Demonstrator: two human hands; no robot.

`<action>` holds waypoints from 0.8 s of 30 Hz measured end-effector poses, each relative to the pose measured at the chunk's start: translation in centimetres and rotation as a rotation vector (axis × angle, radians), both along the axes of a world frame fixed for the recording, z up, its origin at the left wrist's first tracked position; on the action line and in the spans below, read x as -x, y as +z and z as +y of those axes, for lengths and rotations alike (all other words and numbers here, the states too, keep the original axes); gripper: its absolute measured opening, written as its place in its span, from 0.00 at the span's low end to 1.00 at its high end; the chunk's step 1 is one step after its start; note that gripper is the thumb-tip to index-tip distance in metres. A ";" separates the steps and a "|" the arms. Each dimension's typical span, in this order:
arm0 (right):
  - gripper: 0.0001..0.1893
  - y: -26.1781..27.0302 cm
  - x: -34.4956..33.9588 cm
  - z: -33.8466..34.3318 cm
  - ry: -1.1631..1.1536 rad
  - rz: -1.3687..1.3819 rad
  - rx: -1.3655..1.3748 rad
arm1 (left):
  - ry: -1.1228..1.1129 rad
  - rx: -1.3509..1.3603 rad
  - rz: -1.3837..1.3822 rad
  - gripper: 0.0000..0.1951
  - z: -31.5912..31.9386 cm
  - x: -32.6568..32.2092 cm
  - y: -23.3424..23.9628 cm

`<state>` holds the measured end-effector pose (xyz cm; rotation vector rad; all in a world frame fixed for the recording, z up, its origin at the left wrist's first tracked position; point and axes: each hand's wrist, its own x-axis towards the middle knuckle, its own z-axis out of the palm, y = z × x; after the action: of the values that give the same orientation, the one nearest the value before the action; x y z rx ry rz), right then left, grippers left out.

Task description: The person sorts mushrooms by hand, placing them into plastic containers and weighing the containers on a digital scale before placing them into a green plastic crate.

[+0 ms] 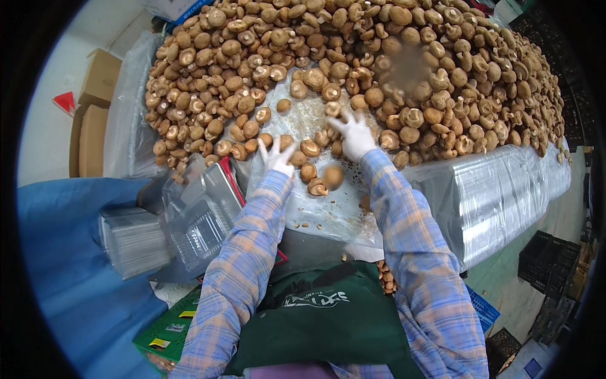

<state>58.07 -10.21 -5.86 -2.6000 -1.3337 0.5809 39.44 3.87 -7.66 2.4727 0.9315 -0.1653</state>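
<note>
A large heap of brown shiitake mushrooms (227,78) curves around a bare patch of plastic sheeting (303,111). My left hand (278,160), in a white glove, has its fingers spread at the near edge of several loose mushrooms. Farther to the right, my right hand (356,136), also gloved and slightly blurred, reaches over the sheet with its fingers apart beside a small cluster of mushrooms (323,138). Nothing shows in either hand, though the palms are hidden. Between my forearms lie a mushroom (317,187) on its side and a blurred round mushroom (332,176).
Clear plastic trays (201,232) and a stack of lids or trays (135,241) stand at left. Wrapped plastic packs (492,199) border the heap at right. A green crate (165,327) is low left; black crates (549,265) stand on the floor at right. Cardboard boxes (97,109) sit far left.
</note>
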 end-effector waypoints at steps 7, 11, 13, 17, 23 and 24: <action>0.35 -0.4 10.1 -8.1 0.194 0.020 -0.416 | -0.433 -0.035 -0.164 0.43 -7.2 7.4 1.6; 0.34 1.5 14.9 -12.2 0.300 0.089 -0.370 | -0.518 0.089 -0.214 0.45 -12.3 11.8 2.0; 0.36 1.0 17.3 -13.7 0.257 0.068 -0.301 | -0.569 0.105 -0.203 0.43 -13.0 13.0 2.2; 0.36 1.2 18.8 -16.6 0.247 0.085 -0.356 | -0.491 0.099 -0.225 0.39 -12.8 16.1 1.1; 0.36 0.8 14.4 -18.7 -0.425 -0.014 -0.655 | -0.137 0.225 -0.466 0.37 -12.2 15.0 4.8; 0.36 0.5 13.6 -18.3 -0.429 -0.017 -0.659 | -0.108 0.174 -0.459 0.38 -12.0 14.7 4.6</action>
<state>44.43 -28.46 -5.36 -2.2159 -0.7456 0.0302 24.69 -8.09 -3.07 2.2581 0.5626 0.2662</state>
